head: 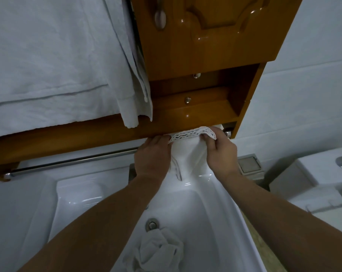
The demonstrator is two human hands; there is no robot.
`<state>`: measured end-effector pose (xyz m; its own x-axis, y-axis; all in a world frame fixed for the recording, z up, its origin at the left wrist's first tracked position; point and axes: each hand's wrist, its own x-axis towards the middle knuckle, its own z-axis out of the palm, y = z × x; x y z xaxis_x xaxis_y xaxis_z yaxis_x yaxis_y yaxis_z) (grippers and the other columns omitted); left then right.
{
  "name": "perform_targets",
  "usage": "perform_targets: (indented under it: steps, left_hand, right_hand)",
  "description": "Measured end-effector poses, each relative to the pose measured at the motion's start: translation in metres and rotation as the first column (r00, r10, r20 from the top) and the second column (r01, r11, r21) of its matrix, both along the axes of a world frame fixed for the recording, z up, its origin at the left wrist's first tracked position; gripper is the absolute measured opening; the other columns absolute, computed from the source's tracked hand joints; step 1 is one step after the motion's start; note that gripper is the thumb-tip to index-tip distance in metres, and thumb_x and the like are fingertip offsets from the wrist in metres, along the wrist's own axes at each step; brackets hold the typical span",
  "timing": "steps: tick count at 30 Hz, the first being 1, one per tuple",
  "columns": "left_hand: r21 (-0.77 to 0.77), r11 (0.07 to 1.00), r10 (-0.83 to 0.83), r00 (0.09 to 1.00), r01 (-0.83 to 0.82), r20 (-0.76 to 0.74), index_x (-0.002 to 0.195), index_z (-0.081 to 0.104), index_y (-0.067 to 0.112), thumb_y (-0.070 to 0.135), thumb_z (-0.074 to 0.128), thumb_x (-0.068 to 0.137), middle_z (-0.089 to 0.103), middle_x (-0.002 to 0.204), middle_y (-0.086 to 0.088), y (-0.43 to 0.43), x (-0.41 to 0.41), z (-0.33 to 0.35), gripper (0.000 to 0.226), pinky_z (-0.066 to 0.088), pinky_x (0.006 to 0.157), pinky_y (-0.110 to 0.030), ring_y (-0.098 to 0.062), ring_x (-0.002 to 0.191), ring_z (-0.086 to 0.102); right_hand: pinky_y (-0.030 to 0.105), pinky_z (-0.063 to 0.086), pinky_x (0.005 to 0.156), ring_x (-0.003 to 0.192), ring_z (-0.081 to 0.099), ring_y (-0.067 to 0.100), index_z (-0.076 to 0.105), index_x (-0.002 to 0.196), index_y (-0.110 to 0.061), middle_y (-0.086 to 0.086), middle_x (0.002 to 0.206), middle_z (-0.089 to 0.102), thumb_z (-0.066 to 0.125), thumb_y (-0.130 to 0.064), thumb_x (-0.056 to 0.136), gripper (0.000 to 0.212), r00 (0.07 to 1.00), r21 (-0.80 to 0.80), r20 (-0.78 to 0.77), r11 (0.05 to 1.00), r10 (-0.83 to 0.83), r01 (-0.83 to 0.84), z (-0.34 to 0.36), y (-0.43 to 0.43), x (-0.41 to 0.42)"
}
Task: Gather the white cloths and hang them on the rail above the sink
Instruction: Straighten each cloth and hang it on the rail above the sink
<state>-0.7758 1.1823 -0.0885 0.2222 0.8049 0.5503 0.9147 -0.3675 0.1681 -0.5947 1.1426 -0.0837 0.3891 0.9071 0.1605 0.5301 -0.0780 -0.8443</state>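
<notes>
White cloths show in four places. The broadest, a wide hanging cloth point(48, 55), fills the upper left, and a narrower folded cloth point(131, 95) hangs down along its right edge, touching the side of the wooden cabinet point(205, 46). The sink point(205, 213) lies below both forearms, its right rim running toward the wall. The rail point(68, 161) runs under the cabinet's lower edge from a fixing at the far left, up and rightward; most of its length is bare and open, up to where the hands cover it.

At the rail's right end, close under the cabinet, both hands hold the draped cloth point(189, 152). The left hand point(152, 156) has its fingers curled onto the cloth's top left corner, pinching the net-like border. The right hand point(221, 152) has its fingers bent over and bunches the top right part, knuckles just beside the rail's chrome end fitting point(228, 133). The cloth hangs between the two hands, its lower edge reaching the sink's back ledge. Whether it already lies over the rail I cannot tell, since hands and fabric hide the bar there.

A crumpled cloth point(156, 250) sits in the basin, touching the drain point(152, 224). A toilet cistern point(313, 173) stands well apart to the right.
</notes>
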Motion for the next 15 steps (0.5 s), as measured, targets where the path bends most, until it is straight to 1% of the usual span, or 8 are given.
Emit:
perform_targets:
  steps: [3,5,7,9,10,12,13,15]
  left_hand:
    - [0.054,0.997,0.052,0.998,-0.050,-0.032,0.086,0.073,0.014,0.032,0.063,0.091,0.071,0.072,-0.007,0.014,0.001,-0.016,0.021,0.054,0.062,-0.034,-0.027,0.065,0.066]
    - [0.033,0.996,0.080,0.995,-0.078,-0.058,0.085,0.073,0.015,0.034,0.057,0.094,0.071,0.071,-0.009,0.022,0.003,-0.021,0.026,0.054,0.069,-0.038,-0.029,0.065,0.066]
    - [0.006,0.993,0.119,0.990,-0.119,-0.073,0.084,0.071,0.019,0.036,0.061,0.094,0.070,0.069,-0.008,0.029,0.005,-0.023,0.022,0.054,0.073,-0.041,-0.029,0.065,0.067]
    - [-0.034,0.989,0.142,0.988,-0.144,-0.068,0.079,0.068,0.021,0.041,0.059,0.095,0.069,0.068,-0.005,0.035,0.007,-0.021,0.027,0.054,0.077,-0.041,-0.027,0.065,0.067]
    - [-0.062,0.988,0.139,0.989,-0.142,-0.059,0.076,0.065,0.021,0.044,0.056,0.096,0.066,0.065,-0.004,0.037,0.009,-0.021,0.031,0.054,0.078,-0.040,-0.027,0.065,0.067]
    - [-0.112,0.988,0.105,0.993,-0.111,-0.052,0.076,0.059,0.022,0.049,0.044,0.099,0.057,0.063,0.001,0.033,0.011,-0.024,0.038,0.050,0.076,-0.037,-0.025,0.069,0.065]
    - [-0.106,0.990,0.088,0.995,-0.094,-0.056,0.081,0.060,0.021,0.051,0.038,0.100,0.059,0.069,0.001,0.030,0.009,-0.029,0.042,0.048,0.077,-0.036,-0.026,0.075,0.065]
    - [-0.063,0.994,0.087,0.989,-0.094,-0.116,0.101,0.065,0.015,0.054,0.032,0.100,0.071,0.090,-0.006,0.025,0.000,-0.041,0.051,0.046,0.084,-0.040,-0.031,0.093,0.064]
  right_hand:
    - [0.023,0.044,0.092,0.107,0.060,0.017,0.049,0.142,-0.024,0.001,0.126,0.065,0.045,-0.026,0.104,0.037,0.984,0.059,0.132,0.990,0.121,-0.130,-0.017,-0.004,-0.001]
    - [0.027,0.041,0.100,0.118,0.055,0.020,0.044,0.146,-0.021,0.005,0.132,0.061,0.045,-0.023,0.104,0.042,0.946,0.097,0.285,0.978,0.152,-0.186,-0.030,0.001,0.001]
    - [0.039,0.035,0.112,0.123,0.051,0.025,0.039,0.148,-0.018,0.009,0.129,0.060,0.041,-0.028,0.105,0.044,0.855,0.061,0.491,0.973,0.165,-0.223,-0.036,0.010,0.005]
    - [0.049,0.022,0.119,0.130,0.047,0.027,0.035,0.148,-0.019,0.010,0.130,0.059,0.038,-0.033,0.103,0.047,0.729,-0.008,0.665,0.977,0.164,-0.212,-0.037,0.017,0.005]
    - [0.053,0.019,0.119,0.132,0.045,0.027,0.036,0.147,-0.019,0.010,0.132,0.059,0.039,-0.035,0.102,0.048,0.681,-0.021,0.714,0.977,0.162,-0.211,-0.035,0.020,0.005]
    - [0.057,0.021,0.116,0.128,0.049,0.028,0.042,0.139,-0.021,0.007,0.128,0.061,0.040,-0.042,0.098,0.046,0.626,-0.048,0.762,0.978,0.168,-0.204,-0.029,0.028,0.006]
    - [0.058,0.024,0.113,0.123,0.052,0.029,0.044,0.136,-0.023,0.006,0.124,0.063,0.039,-0.047,0.098,0.045,0.611,-0.079,0.769,0.977,0.185,-0.196,-0.025,0.031,0.007]
    - [0.057,0.028,0.110,0.116,0.056,0.031,0.047,0.132,-0.026,0.006,0.118,0.066,0.033,-0.053,0.098,0.045,0.587,-0.145,0.776,0.971,0.231,-0.191,-0.020,0.038,0.013]
